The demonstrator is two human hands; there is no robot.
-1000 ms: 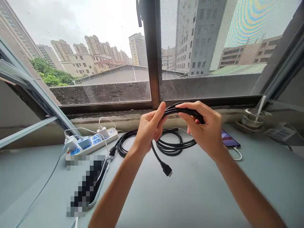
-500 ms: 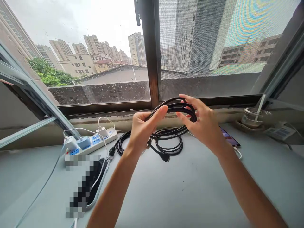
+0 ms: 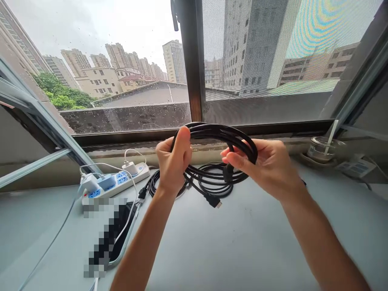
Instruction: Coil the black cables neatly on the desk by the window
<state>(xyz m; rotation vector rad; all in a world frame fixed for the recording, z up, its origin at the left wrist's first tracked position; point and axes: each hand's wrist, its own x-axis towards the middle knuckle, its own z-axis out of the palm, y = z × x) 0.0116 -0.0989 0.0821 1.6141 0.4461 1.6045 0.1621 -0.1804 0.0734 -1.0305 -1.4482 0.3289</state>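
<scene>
Cable [image 3: 216, 133]: black, wound in several loops, held in the air between both hands, above the table [image 3: 236, 242]. Loops roughly side by side at the top, spread apart along the bottom.

Grip: left hand [image 3: 172, 161] clenched round the left side of the loops, thumb pointing up. Right hand [image 3: 266, 167] grasping the right side, strands lying in the crook of the thumb, thumb and fingertips reaching inside the ring. Firmness of that grasp: cannot tell.

Ends: one plug [image 3: 213, 201] hangs free below the loops. Dark piece [image 3: 228, 173] under the right fingertips looks like the other end; not certain.

Behind and lower: other cable [image 3: 153, 184], coiled on the table near the power strip [image 3: 117, 182].

Judgement: step in hand appears to be tidying the loops. Best done with the left as fixed clamp, the right evening strands without tight bends. Keep the hanging plug outside the ring; threaded through, it could knot. Lift clear of the other cable, lest they snag.
</scene>
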